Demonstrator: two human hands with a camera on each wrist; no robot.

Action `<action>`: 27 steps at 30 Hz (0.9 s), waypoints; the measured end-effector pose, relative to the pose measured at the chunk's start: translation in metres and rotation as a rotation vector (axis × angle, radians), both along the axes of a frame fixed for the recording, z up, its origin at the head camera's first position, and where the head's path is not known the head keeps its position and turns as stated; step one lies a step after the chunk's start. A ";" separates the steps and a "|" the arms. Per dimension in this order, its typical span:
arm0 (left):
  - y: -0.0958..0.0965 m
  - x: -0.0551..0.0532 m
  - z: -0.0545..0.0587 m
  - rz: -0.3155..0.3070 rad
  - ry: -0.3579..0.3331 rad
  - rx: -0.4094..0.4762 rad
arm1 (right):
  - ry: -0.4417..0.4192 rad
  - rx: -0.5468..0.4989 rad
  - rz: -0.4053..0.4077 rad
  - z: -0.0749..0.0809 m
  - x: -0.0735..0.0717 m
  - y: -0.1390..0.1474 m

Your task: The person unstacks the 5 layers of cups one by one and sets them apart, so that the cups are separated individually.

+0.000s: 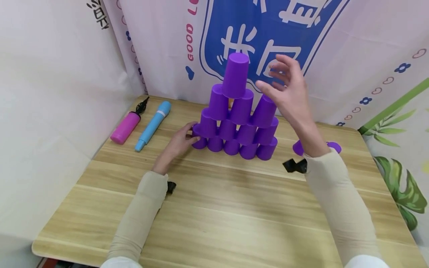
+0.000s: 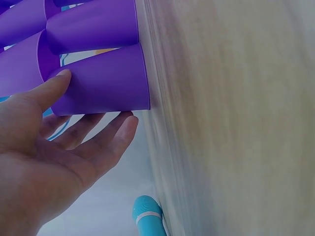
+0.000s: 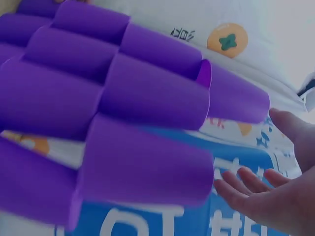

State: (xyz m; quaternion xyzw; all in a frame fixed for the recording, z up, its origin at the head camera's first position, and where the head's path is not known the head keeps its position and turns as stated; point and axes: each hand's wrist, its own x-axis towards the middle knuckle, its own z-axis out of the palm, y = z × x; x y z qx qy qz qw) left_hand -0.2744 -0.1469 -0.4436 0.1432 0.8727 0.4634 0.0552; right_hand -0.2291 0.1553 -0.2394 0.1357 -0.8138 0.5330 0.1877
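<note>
Purple cups, upside down, form a pyramid on the wooden table. A single top cup stands at the left of the upper row. My left hand is around the leftmost bottom cup, thumb on one side and fingers along the other. Raised beside the upper right of the stack, my right hand holds nothing, its fingers spread and slightly bent. Those fingertips are close to the upper-row right cup, which leans a little in the head view.
More purple cups lie at the right, partly hidden by my right forearm. A pink hand pump and a light-blue, microphone-shaped tube lie at the left. Behind the stack hangs a printed cloth.
</note>
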 end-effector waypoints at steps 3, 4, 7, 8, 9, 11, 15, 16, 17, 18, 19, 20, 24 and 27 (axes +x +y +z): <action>-0.001 0.001 0.000 0.002 -0.002 0.006 | -0.053 0.066 0.028 0.004 -0.015 -0.014; -0.001 0.001 0.000 0.002 -0.003 0.007 | -0.068 0.087 0.033 0.006 -0.018 -0.018; -0.001 0.000 0.000 0.001 -0.001 0.008 | -0.106 0.114 0.051 0.009 -0.025 -0.028; -0.001 0.000 -0.001 0.001 0.001 0.008 | -0.120 0.116 0.056 0.010 -0.027 -0.031; -0.001 0.000 -0.001 0.001 0.003 0.009 | -0.131 0.115 0.060 0.010 -0.029 -0.033; -0.001 0.001 -0.001 -0.001 0.012 0.011 | -0.155 0.110 0.065 0.010 -0.032 -0.036; 0.001 0.000 -0.001 -0.007 0.022 0.012 | -0.194 0.108 0.074 0.009 -0.034 -0.039; 0.001 0.000 -0.001 -0.008 0.021 0.010 | -0.198 0.108 0.076 0.008 -0.034 -0.040; 0.001 0.000 -0.001 -0.007 0.021 0.010 | -0.198 0.107 0.079 0.008 -0.034 -0.041; 0.001 0.000 -0.001 -0.007 0.019 0.011 | -0.196 0.106 0.082 0.007 -0.034 -0.041; 0.001 0.000 -0.001 -0.007 0.019 0.009 | -0.191 0.103 0.084 0.007 -0.034 -0.041; 0.001 0.000 0.000 -0.005 0.018 0.009 | -0.184 0.103 0.086 0.006 -0.034 -0.042; 0.000 0.000 0.000 -0.002 0.018 0.011 | -0.165 0.096 0.089 0.006 -0.034 -0.044; -0.001 0.000 0.000 -0.002 0.016 0.006 | -0.162 0.092 0.089 0.005 -0.034 -0.046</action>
